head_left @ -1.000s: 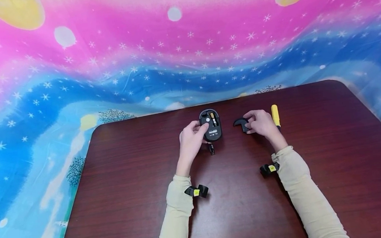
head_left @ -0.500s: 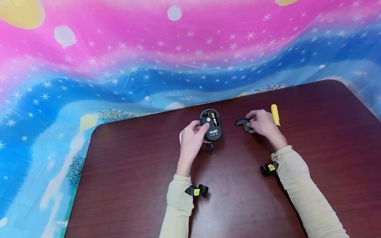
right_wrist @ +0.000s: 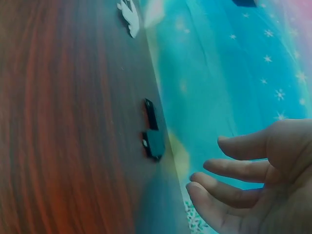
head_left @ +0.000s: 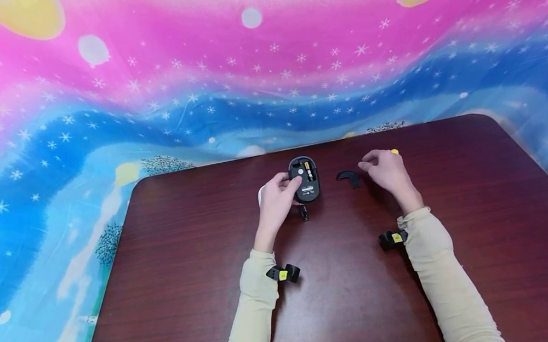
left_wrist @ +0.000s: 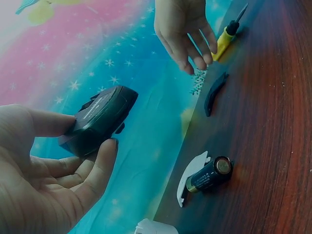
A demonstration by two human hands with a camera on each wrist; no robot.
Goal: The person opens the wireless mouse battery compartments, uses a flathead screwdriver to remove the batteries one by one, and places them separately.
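Note:
A computer mouse [head_left: 308,191] is held by my left hand [head_left: 276,204], underside facing me, with one battery [head_left: 309,171] visible in its compartment. In the left wrist view, thumb and fingers pinch the dark mouse [left_wrist: 100,122] by its edges above the table. To the right, a black curved cover [head_left: 349,177] lies on the table. My right hand [head_left: 389,172] hovers just beyond that cover; the right wrist view shows its fingers loosely bent, with nothing between them. Part of a yellow-handled screwdriver [left_wrist: 226,41] hides behind the right hand in the head view.
Below the mouse, a loose dark battery [left_wrist: 209,175] rests on the table against a white curved piece [left_wrist: 187,180]. Another white object [left_wrist: 155,227] shows at the left wrist view's bottom edge. A patterned cloth [head_left: 265,83] hangs behind the table [head_left: 345,296].
My right hand has let go of the black cover, leaving it on the table, and shifted right and slightly away, now covering most of the screwdriver. The left hand and mouse barely moved.

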